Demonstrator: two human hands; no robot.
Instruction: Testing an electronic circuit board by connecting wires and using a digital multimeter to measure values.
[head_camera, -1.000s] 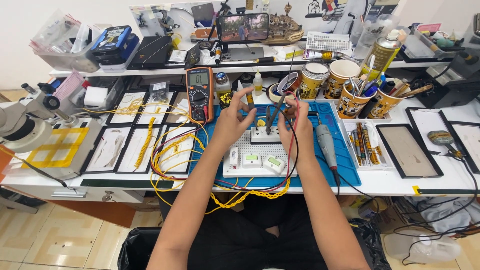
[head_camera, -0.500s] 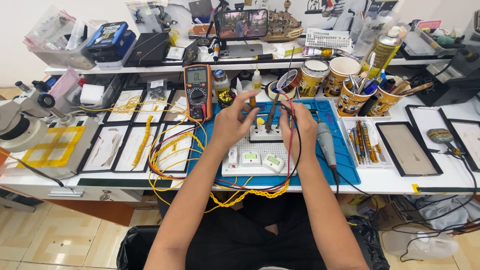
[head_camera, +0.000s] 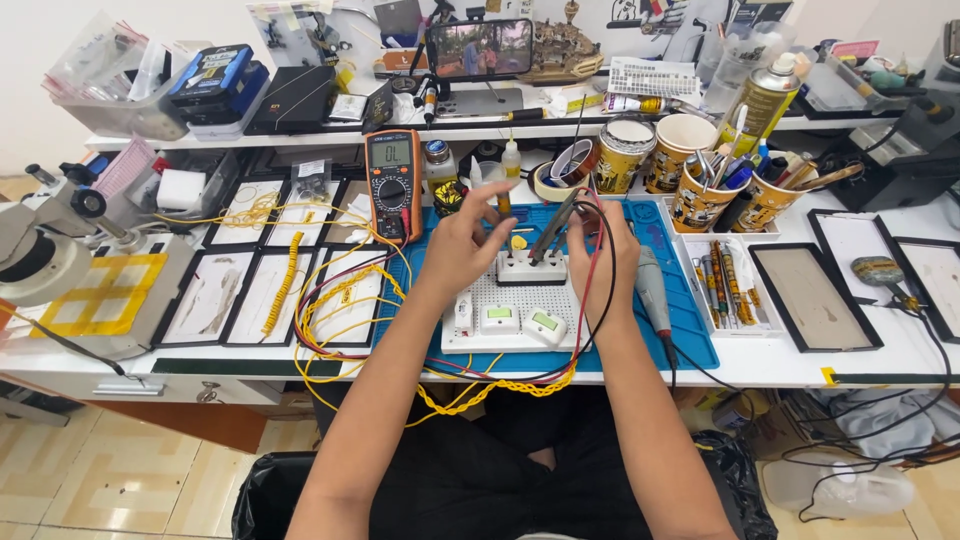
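Note:
My left hand hovers with spread fingers over the blue mat, just left of a small white terminal block; I see nothing in it. My right hand grips dark meter probes whose tips slant down onto that block. Red and black leads loop from this hand around my wrist toward the orange multimeter, which stands upright at the mat's left corner. A white perforated board with three small white modules lies in front of the block.
Tangled yellow wires spill over black-framed trays on the left, beside a microscope. A grey pen-shaped tool lies right of my hand. Cups of tools, a spray can and a shelf with a phone stand behind.
My left hand has spread its fingers and drawn slightly left of the block. The right hand has tilted the probes down onto the block. The view shifted a little.

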